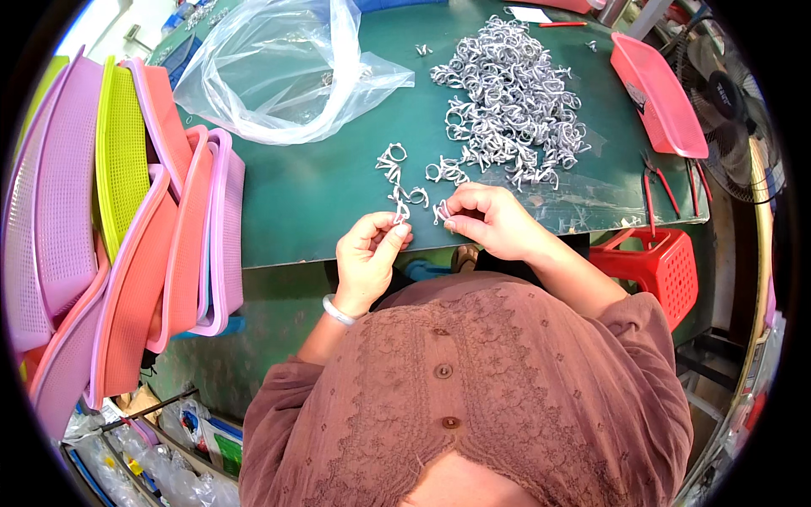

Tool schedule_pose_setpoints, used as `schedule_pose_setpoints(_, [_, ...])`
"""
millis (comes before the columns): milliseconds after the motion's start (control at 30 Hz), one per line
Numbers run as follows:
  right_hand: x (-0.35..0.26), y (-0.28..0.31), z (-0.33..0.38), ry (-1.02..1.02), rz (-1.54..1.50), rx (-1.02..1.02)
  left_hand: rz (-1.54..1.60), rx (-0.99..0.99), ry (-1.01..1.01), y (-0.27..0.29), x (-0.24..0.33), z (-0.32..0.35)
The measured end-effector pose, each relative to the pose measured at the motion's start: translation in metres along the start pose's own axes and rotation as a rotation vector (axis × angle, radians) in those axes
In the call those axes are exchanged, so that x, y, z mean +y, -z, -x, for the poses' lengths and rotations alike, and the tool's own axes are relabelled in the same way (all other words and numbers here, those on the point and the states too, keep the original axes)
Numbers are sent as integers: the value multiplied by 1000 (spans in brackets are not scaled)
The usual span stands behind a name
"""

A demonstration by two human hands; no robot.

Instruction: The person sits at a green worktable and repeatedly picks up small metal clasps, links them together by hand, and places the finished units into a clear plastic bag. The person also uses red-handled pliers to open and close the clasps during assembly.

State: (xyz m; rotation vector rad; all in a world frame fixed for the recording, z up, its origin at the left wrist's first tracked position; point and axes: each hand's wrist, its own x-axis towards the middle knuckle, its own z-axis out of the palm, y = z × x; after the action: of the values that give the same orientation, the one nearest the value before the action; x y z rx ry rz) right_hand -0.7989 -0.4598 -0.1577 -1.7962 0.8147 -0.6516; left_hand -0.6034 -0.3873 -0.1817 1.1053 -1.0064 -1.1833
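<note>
Both my hands are at the near edge of a green table [312,198]. My left hand [368,252] pinches a small grey ring-shaped metal piece [400,208] between thumb and fingers. A little to its right, my right hand [497,221] grips a similar grey piece [439,211] by thumb and forefinger. Just beyond the fingers lie several loose ring pieces [391,160], and others [448,171] lead towards the pile. That large heap of grey ring pieces [515,97] covers the table's far right part. Fingers hide part of each held piece.
Stacked purple, green and coral plastic baskets [127,245] stand at the left. A clear plastic bag [270,84] lies at the far left of the table. At the right are a pink basket [655,97], red-handled pliers [661,188], a fan [725,93] and a red stool [655,266].
</note>
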Motion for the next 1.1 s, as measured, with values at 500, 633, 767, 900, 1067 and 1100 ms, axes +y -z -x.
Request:
schedule_pose_setpoints(500, [3, -1, 0, -117, -324, 33, 63, -63, 3, -12, 0, -6])
schedule_pose_setpoints(633, [4, 1, 1, -145, -320, 27, 108, -49, 23, -13, -2, -7])
schedule_pose_setpoints(767, [9, 0, 1, -152, -343, 27, 116, -51, 43, -14, -1, -7])
schedule_pose_setpoints(900, [10, 0, 1, -184, -401, 28, 130, -54, 87, -15, 0, -9])
schedule_pose_setpoints(1067, [9, 0, 2, -171, -332, 36, 155, -54, 111, -17, 2, -11])
schedule_pose_setpoints(1100, [8, 0, 2, -154, -281, 45, 166, -52, 111, -18, 3, -11])
